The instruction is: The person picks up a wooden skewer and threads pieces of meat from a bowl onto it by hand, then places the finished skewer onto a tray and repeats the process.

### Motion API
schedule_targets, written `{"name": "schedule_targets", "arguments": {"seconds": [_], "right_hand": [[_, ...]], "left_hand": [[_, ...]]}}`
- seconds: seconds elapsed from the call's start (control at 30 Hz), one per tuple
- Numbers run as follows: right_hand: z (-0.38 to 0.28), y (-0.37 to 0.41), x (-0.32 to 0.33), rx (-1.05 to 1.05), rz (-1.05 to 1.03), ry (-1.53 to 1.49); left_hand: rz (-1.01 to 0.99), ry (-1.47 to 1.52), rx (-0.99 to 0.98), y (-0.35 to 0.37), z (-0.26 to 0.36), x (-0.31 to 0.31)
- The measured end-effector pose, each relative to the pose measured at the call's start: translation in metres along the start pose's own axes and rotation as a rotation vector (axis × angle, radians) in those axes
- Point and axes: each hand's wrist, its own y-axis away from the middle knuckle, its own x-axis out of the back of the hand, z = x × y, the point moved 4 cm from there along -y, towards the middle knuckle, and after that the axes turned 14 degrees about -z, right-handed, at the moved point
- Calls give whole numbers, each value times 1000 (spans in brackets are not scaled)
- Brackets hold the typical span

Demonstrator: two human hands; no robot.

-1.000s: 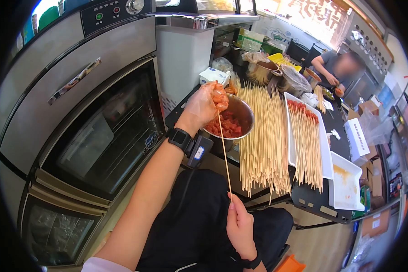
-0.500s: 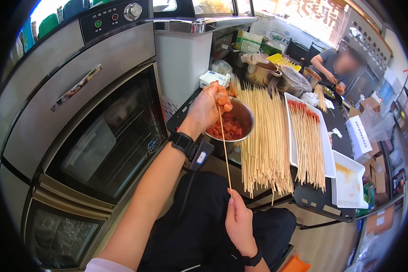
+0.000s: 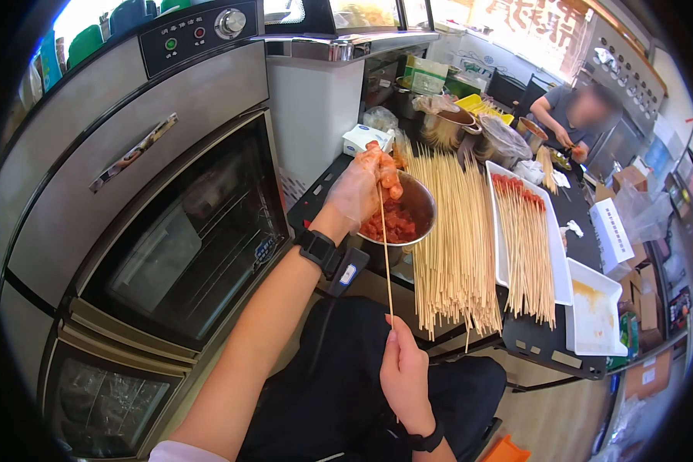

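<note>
My left hand point(image 3: 359, 187), in a clear plastic glove, is closed around a piece of red marinated meat point(image 3: 390, 183) above the metal pot point(image 3: 423, 202). More chunks of raw meat point(image 3: 396, 225) lie inside that pot. A thin wooden skewer point(image 3: 386, 266) runs down from the meat in my left fingers, its upper end hidden there. Lower down, my bare right hand point(image 3: 405, 369) pinches the skewer between thumb and fingers, over my lap.
Right of the pot lies a thick pile of bare skewers point(image 3: 454, 246). Beyond it, a white tray point(image 3: 562, 281) holds meat skewers point(image 3: 525, 246); another white tray point(image 3: 593, 335) has sauce stains. A steel cabinet point(image 3: 142, 165) stands left. A person point(image 3: 566, 115) works across the table point(image 3: 550, 350).
My left hand and the meat appear slightly further right in the view, and the skewer stands a little more upright. Both hands keep their hold.
</note>
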Motion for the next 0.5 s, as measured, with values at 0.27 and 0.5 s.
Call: {"name": "schedule_targets", "arguments": {"seconds": [0.27, 0.5], "right_hand": [[8, -9, 9, 32, 63, -14], [29, -3, 6, -31, -3, -216]], "left_hand": [[-60, -249, 115, -2, -3, -3], [65, 396, 30, 2, 10, 7]]}}
